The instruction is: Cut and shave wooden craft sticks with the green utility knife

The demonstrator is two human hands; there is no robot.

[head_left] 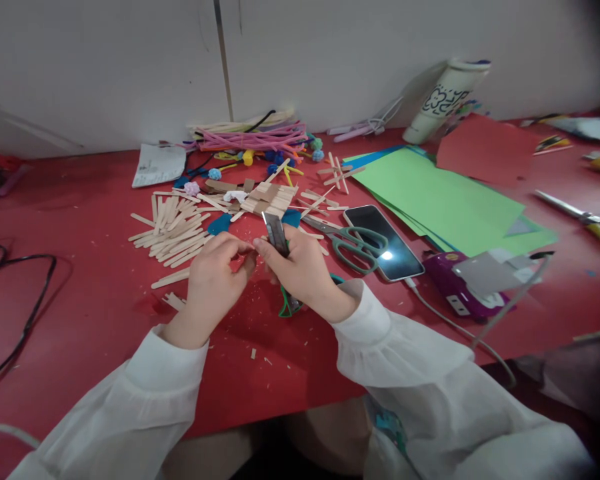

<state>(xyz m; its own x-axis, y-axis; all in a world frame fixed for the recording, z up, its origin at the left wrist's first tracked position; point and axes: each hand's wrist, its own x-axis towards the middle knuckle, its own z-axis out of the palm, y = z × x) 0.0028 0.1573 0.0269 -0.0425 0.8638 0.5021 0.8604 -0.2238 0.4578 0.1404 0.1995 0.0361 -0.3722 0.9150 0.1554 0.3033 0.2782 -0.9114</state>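
Observation:
My right hand (305,270) is wrapped round a utility knife (276,233), its broad metal blade pointing up and away and its green-edged end showing below the palm. Close beside it, my left hand (217,283) is closed with thumb and forefinger pinched together, the tips meeting my right thumb. Whatever the pinch holds is too small to make out. Just beyond the hands lies a panel of wooden craft sticks (270,199) with brown pieces across it. A pile of loose craft sticks (173,227) spreads to the left, and small wood chips (253,353) dot the red table.
Green-handled scissors (357,247) rest against a phone (385,240) with a charging cable. Green paper sheets (440,193), a purple power strip (455,283) and a tumbler (443,100) stand to the right. Pipe cleaners (253,139) lie by the wall; a black cable (35,313) curves at left.

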